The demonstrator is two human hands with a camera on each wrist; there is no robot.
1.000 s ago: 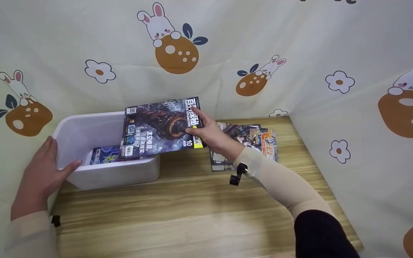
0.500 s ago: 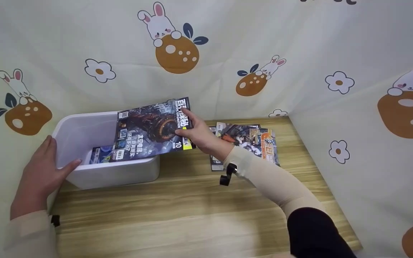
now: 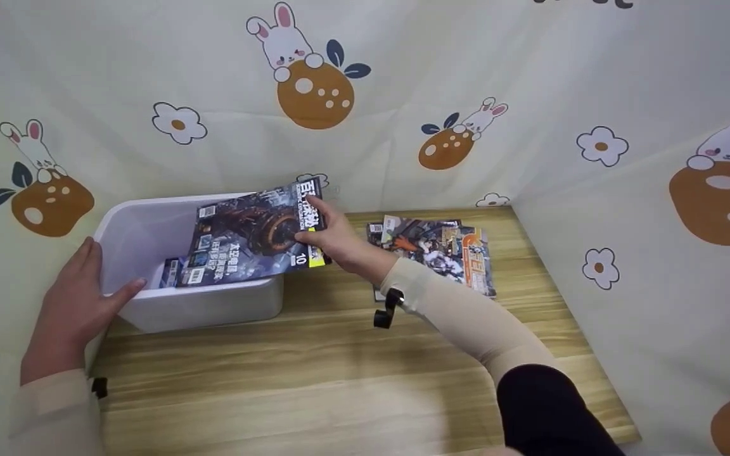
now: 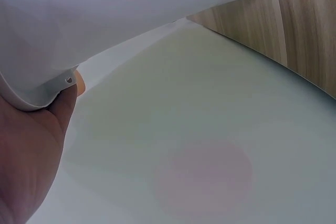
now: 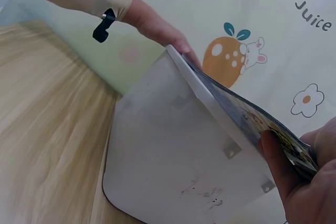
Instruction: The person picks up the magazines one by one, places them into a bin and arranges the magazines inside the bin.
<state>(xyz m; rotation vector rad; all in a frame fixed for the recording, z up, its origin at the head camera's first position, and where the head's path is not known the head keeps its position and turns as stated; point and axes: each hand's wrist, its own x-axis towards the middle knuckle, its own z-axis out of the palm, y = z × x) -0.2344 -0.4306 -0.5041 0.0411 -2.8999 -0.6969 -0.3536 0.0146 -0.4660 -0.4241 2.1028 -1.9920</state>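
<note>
A dark-covered magazine (image 3: 244, 234) tilts over the white plastic bin (image 3: 213, 310), its left part dipping inside the opening. My right hand (image 3: 343, 244) pinches the magazine's right edge, thumb on the cover; in the right wrist view the magazine (image 5: 247, 116) passes just above the bin's rim. At the bin's left end, my left hand (image 3: 73, 304) grips the rim, with the thumb over the near side. The left wrist view has that hand (image 4: 31, 145) under the rim corner. Inside the bin lies another blue-toned magazine (image 3: 170, 272), mostly covered.
Several magazines (image 3: 435, 253) lie in a loose pile at the back right of the wooden table (image 3: 314, 380). A fabric backdrop (image 3: 371, 164) printed with rabbits and flowers stands close behind the bin and along both sides.
The magazine in my right hand has moved left and lower into the bin, and it covers more of the one inside. My left hand keeps its place on the rim.
</note>
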